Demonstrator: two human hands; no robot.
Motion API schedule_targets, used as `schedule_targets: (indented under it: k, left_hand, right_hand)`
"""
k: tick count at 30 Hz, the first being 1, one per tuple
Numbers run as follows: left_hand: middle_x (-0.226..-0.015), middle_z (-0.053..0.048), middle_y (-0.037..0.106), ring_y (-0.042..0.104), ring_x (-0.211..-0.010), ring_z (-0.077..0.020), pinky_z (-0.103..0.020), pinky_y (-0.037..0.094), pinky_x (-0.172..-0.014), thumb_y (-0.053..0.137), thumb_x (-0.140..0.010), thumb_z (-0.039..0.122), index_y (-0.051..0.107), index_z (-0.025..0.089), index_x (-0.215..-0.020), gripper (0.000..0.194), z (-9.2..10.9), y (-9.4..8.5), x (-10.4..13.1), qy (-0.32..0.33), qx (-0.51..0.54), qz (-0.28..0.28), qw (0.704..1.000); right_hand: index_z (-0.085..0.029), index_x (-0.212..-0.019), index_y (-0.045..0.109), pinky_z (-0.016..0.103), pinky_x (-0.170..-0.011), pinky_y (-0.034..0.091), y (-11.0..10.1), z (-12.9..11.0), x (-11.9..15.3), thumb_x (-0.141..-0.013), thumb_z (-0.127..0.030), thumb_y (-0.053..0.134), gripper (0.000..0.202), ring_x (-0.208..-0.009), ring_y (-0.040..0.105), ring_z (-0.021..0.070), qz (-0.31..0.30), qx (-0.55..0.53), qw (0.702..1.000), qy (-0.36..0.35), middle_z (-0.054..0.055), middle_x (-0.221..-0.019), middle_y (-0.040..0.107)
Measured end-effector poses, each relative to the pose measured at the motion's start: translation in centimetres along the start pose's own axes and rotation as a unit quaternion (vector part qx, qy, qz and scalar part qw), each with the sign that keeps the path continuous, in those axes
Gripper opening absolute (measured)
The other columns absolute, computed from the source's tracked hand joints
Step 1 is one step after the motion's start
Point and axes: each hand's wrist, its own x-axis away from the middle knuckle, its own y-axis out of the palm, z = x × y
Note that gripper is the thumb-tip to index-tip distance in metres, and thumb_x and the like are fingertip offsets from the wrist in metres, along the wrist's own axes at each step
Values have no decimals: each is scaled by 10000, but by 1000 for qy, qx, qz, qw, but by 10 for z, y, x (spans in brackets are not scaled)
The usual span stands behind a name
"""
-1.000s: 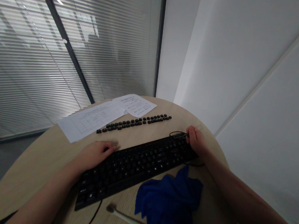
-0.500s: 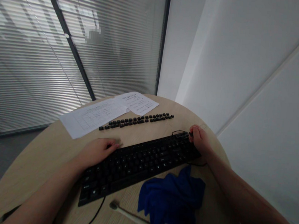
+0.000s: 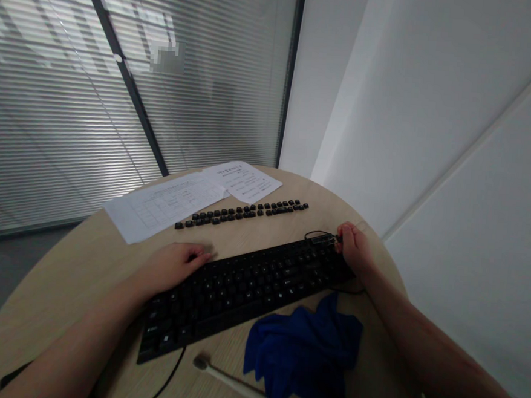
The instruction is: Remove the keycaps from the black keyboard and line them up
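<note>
A black computer keyboard [image 3: 241,288] lies aslant on the round table, keys up. My left hand [image 3: 176,268] grips its far edge towards the left, thumb along the edge and the other fingers partly hidden. At the keyboard's far right corner, my right hand [image 3: 353,244] is closed in a pinch on a thin wire keycap puller [image 3: 336,240], mostly covered by the fingers. Some key spots beside it look bare. Beyond the keyboard, loose black keycaps [image 3: 239,213] stand in two rough rows.
A crumpled blue cloth [image 3: 302,359] lies in front of the keyboard, partly over a pale-handled brush [image 3: 230,379]. Printed papers [image 3: 169,207] rest at the table's far side. A black cable [image 3: 168,380] runs off the near edge. A white wall [image 3: 434,132] rises on the right.
The view has shifted very slightly. Both hands and the keyboard keep nearly the same places.
</note>
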Motion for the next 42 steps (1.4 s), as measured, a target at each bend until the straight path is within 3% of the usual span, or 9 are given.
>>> schedule_targets:
  k: [6,12,17,21,25,29,33,38,42]
  left_hand:
    - [-701,-46,695,658,-703,-236,-322,404,-662,397,-987,545,618,227,-717,471,-1,-1,1,2,5,0,1000]
    - [-707,-44,707,659,-717,-240,-328,421,-669,407,-978,574,633,229,-720,486,-3,-1,0,9,18,2,1000]
    - [-787,-72,731,680,-766,-255,-356,457,-722,415,-984,551,668,220,-787,460,-2,-3,-2,28,9,7,1000]
    - [-957,-96,757,682,-826,-257,-381,498,-784,473,-964,475,730,213,-954,367,19,-9,6,57,15,78,995]
    - [-1079,-90,758,684,-879,-246,-376,540,-792,506,-971,467,735,207,-1174,402,56,-11,22,84,146,101,981]
    - [-1128,-84,739,663,-923,-230,-350,544,-772,582,-944,460,651,210,-1372,500,80,-7,33,121,279,48,951]
    - [-1185,-79,718,634,-892,-192,-344,540,-804,667,-907,473,584,217,-1448,604,78,-1,35,137,388,-12,911]
    - [-894,-24,732,596,-721,-148,-270,477,-667,724,-869,472,728,177,-1160,415,68,3,31,100,443,-87,887]
    - [-750,17,688,554,-654,-125,-242,426,-620,766,-827,451,752,177,-970,309,69,2,30,102,439,-107,886]
  right_hand:
    - [-299,-825,410,354,-546,486,0,-2,-4,-1033,-509,231,346,-511,528,233,44,-60,997,19,-15,-518,457]
    - [-298,-815,423,342,-538,440,1,2,-3,-1018,-531,300,333,-527,525,227,20,-46,999,0,-17,-553,471]
    - [-291,-818,454,336,-583,456,-9,-9,1,-1015,-558,310,362,-582,528,219,10,-23,999,-41,-3,-609,496]
    - [-276,-840,513,331,-605,471,-16,-28,14,-1017,-559,358,369,-622,549,209,-3,-41,994,-103,14,-676,558]
    - [-250,-868,594,317,-596,488,-11,-59,36,-1018,-551,425,377,-598,567,182,-65,-65,985,-145,25,-713,616]
    - [-224,-930,654,273,-599,510,5,-98,55,-1044,-500,478,346,-582,607,135,-200,-106,953,-201,27,-775,686]
    - [-197,-996,676,215,-558,512,30,-128,69,-1055,-394,529,252,-583,647,98,-315,-179,899,-247,39,-864,738]
    - [-178,-1019,679,199,-556,540,59,-123,84,-1060,-393,552,253,-589,680,90,-326,-271,879,-218,51,-901,746]
    - [-176,-1028,687,202,-565,555,66,-110,94,-1070,-433,535,302,-605,687,90,-321,-300,875,-203,59,-931,747]
